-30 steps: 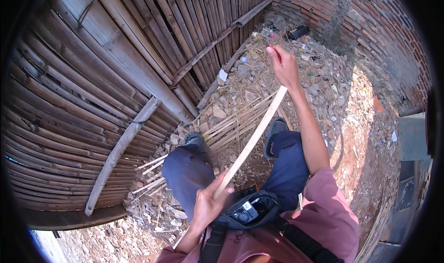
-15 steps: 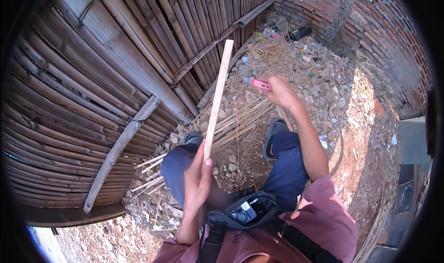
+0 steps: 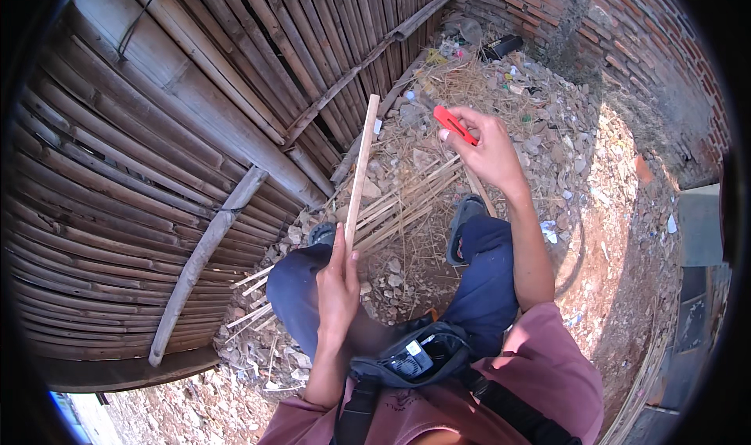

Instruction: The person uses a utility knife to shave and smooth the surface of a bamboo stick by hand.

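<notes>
My left hand (image 3: 338, 292) is closed around the lower end of a pale, flat bamboo strip (image 3: 363, 167), which points up and away from me, slightly tilted to the right. In my right hand (image 3: 491, 152) is a red utility knife (image 3: 454, 125), gripped by its handle with the blade end toward the upper left. The knife is held apart from the strip, to its right. Below them, a bundle of similar bamboo strips (image 3: 407, 210) lies on the ground between and beside my feet.
A bamboo-slat wall (image 3: 203, 93) with thick poles rises close on my left. A brick wall (image 3: 540, 11) stands at the back and right. Stony rubble (image 3: 540, 124) with straw and litter covers the ground. An open waist bag (image 3: 411, 355) sits at my lap.
My right hand has turned the knife and shifted slightly right, so its broad side shows more. The strip's far end has dropped a little and moved left with my left hand.
</notes>
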Demonstrator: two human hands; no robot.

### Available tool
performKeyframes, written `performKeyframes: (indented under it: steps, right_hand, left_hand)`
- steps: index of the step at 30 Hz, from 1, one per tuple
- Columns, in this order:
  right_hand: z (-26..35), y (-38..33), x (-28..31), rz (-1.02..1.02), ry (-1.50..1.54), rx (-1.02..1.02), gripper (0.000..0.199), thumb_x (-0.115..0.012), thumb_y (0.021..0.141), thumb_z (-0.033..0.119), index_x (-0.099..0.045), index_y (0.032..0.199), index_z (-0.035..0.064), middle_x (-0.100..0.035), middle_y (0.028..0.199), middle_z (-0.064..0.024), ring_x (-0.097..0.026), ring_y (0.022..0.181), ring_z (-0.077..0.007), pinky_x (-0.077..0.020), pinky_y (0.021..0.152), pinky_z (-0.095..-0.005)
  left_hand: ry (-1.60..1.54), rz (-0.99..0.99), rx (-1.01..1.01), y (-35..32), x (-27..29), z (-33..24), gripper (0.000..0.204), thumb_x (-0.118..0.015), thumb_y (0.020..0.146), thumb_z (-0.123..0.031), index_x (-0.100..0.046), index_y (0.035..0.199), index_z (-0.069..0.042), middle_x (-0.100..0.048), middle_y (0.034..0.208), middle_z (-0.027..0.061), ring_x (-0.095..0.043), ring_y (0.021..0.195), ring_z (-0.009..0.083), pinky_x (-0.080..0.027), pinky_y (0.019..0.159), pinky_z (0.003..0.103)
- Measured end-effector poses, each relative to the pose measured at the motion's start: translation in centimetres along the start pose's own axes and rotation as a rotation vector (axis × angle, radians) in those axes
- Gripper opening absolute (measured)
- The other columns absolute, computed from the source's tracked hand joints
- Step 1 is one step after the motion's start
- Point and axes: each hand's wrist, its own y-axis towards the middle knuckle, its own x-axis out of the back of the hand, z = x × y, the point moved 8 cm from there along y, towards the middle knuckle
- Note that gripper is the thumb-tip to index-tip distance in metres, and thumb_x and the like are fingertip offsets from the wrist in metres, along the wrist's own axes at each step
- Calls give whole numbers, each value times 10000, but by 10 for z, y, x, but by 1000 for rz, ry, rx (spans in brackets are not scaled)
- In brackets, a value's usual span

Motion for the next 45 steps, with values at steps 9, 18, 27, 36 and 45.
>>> performKeyframes:
  steps: [9,18,27,36,45]
  right_hand:
    - [50,-26,-55,182,156,290,304,-765,1000,251,-736,1180,8,-766,936,-151,-746,845,-230,-567,777,-369]
    - [96,-64,-89,155,83,683,418,-767,967,500,-701,930,90,-664,756,-43,-692,638,-258,-517,568,-387]
    - [97,-96,-126,105,59,758,421,-734,978,504,-628,889,106,-635,753,-48,-700,611,-249,-522,534,-400]
    - [103,-100,-125,53,47,769,397,-729,986,485,-625,892,114,-641,734,-46,-692,585,-242,-529,527,-383]
    - [101,-98,-123,31,20,728,457,-750,969,509,-631,852,84,-638,689,-66,-685,565,-271,-525,514,-395]
  left_hand:
    - [-515,258,168,-3,-3,-37,556,-526,1168,-236,-391,1696,-129,-490,762,-75,-417,639,36,-377,559,220]
    - [-710,253,-35,2,18,-68,788,-780,1037,-278,-389,1680,-44,-530,888,-63,-452,724,15,-404,637,186]
    - [-732,139,-14,5,30,-71,882,-874,932,-89,-377,1657,-17,-660,970,-49,-499,722,-31,-373,594,147]
    - [-609,120,-31,-1,36,-63,796,-853,942,-91,-447,1617,21,-744,1124,39,-644,940,67,-561,808,247]
    - [-583,58,-29,-1,34,-60,733,-877,946,-196,-537,1554,29,-751,1068,23,-634,920,57,-549,786,239]
